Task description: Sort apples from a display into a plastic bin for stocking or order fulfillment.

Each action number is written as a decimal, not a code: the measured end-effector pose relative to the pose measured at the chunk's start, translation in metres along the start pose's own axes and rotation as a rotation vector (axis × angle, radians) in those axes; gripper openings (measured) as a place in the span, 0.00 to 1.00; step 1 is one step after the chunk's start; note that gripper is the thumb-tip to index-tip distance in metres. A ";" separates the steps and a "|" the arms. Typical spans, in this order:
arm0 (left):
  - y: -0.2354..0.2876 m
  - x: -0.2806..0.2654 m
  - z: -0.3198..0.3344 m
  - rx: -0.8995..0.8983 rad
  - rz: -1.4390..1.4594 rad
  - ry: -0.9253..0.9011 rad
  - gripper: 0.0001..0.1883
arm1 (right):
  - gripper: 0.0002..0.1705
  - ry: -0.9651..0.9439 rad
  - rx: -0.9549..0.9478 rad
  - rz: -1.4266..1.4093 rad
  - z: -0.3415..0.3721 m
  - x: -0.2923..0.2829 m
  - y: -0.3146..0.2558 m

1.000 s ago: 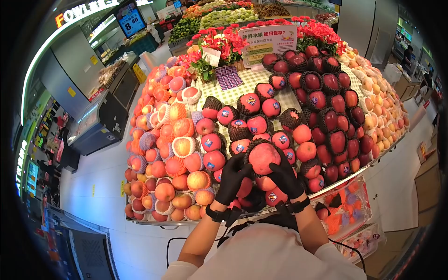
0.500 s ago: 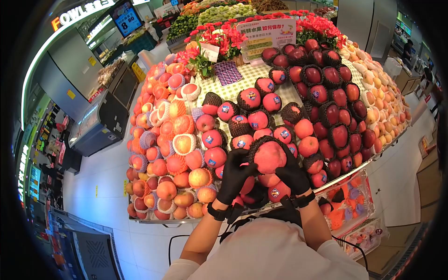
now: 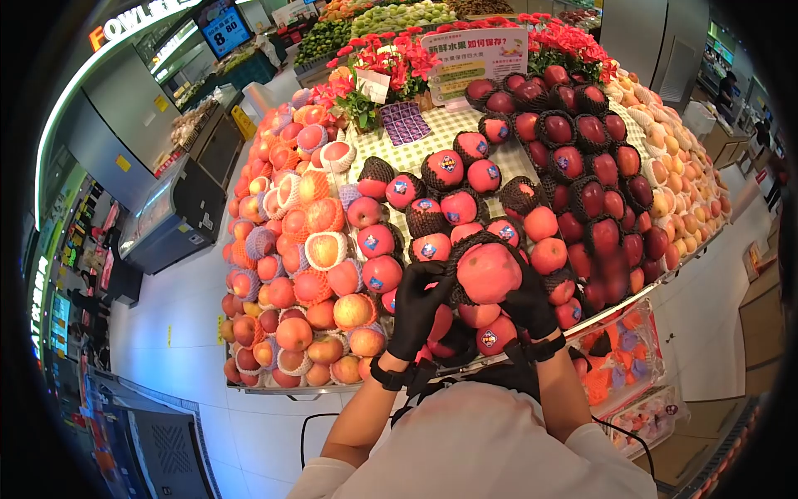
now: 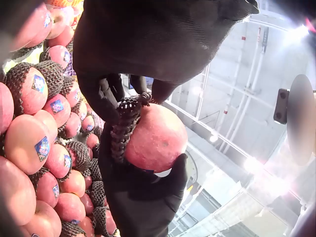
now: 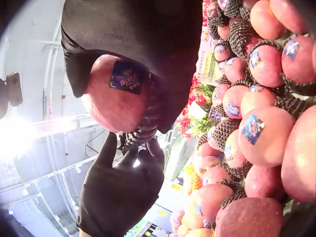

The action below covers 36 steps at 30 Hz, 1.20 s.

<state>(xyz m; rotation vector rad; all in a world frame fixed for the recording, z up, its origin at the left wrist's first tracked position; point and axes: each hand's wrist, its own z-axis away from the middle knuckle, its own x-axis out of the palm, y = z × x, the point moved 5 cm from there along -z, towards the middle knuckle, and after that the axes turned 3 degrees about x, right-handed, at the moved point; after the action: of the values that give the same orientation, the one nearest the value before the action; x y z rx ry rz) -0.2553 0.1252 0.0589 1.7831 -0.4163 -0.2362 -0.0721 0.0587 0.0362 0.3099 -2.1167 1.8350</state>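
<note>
In front of my body, over the front of the fruit display, a large pink-red apple [image 3: 489, 274] sits in a black foam net [image 4: 123, 134]. My right hand [image 3: 532, 306], in a black glove, grips the apple from the right side, its thumb on the skin. A dark blue sticker [image 5: 125, 77] shows on the apple beside that hand. The gloved left hand [image 3: 417, 312] pinches the net's edge on the other side with thumb and fingers. Much of the net is hidden behind the apple and the hands.
Close below and around the hands lie stickered apples [image 3: 381, 273], some in black nets. Dark red apples [image 3: 604, 237] are stacked to the right, paler netted apples [image 3: 325, 249] to the left. A sign [image 3: 474, 65] and red flowers [image 3: 561, 46] stand behind.
Both hands and the apple have shifted slightly right. The apple has turned a little, and small dark spots now show on its upper left. Both hands keep their hold.
</note>
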 end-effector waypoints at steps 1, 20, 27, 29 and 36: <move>-0.002 0.001 0.000 -0.043 0.030 -0.014 0.15 | 0.46 -0.011 -0.040 0.078 -0.003 0.003 -0.005; -0.013 0.014 0.006 -0.006 -0.081 -0.398 0.24 | 0.33 0.185 0.138 -0.193 0.012 -0.008 0.018; -0.021 0.009 0.011 0.023 0.022 -0.484 0.28 | 0.38 -0.095 -0.050 0.106 0.004 0.012 -0.006; -0.032 0.006 0.015 -0.109 0.054 -0.463 0.34 | 0.34 -0.026 -0.083 0.230 0.003 0.014 -0.003; -0.006 0.012 0.008 0.051 -0.098 -0.363 0.33 | 0.26 0.118 -0.020 0.403 0.003 0.017 -0.007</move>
<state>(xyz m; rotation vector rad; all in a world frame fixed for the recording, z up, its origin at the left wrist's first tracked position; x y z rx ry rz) -0.2463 0.1140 0.0520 1.8145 -0.5963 -0.6283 -0.0856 0.0553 0.0486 -0.2447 -2.2325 1.9807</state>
